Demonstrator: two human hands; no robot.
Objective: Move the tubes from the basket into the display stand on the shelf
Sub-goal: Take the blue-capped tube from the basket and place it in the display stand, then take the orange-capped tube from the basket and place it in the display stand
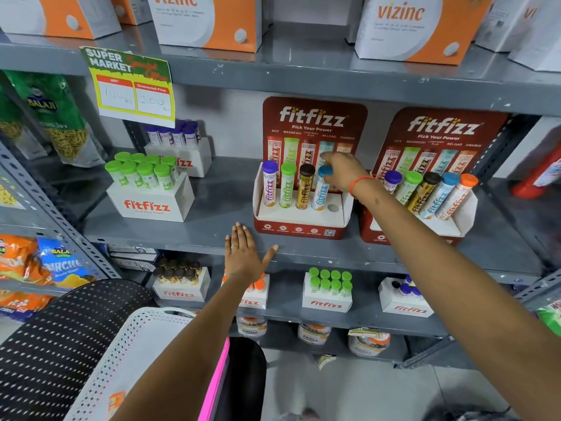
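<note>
A red fitfizz display stand (pixel 299 230) sits on the middle shelf. In it stand a purple-capped tube (pixel 269 183), a green-capped tube (pixel 287 185), a brown-capped tube (pixel 305 188) and a blue-capped tube (pixel 321 192). The fifth hole (pixel 333 208) at its right end is empty. My right hand (pixel 343 171) grips the blue tube's cap. My left hand (pixel 246 253) lies flat, fingers spread, on the shelf's front edge left of the stand. A white perforated basket (pixel 133 344) hangs at the lower left; an orange-capped tube (pixel 115 402) shows inside it.
A second fitfizz stand (pixel 431 189) with several tubes stands just right of the first. White boxes of green-capped tubes (pixel 145 189) sit to the left. The grey shelf (pixel 212 208) has bare surface between them. More boxes fill the shelf below.
</note>
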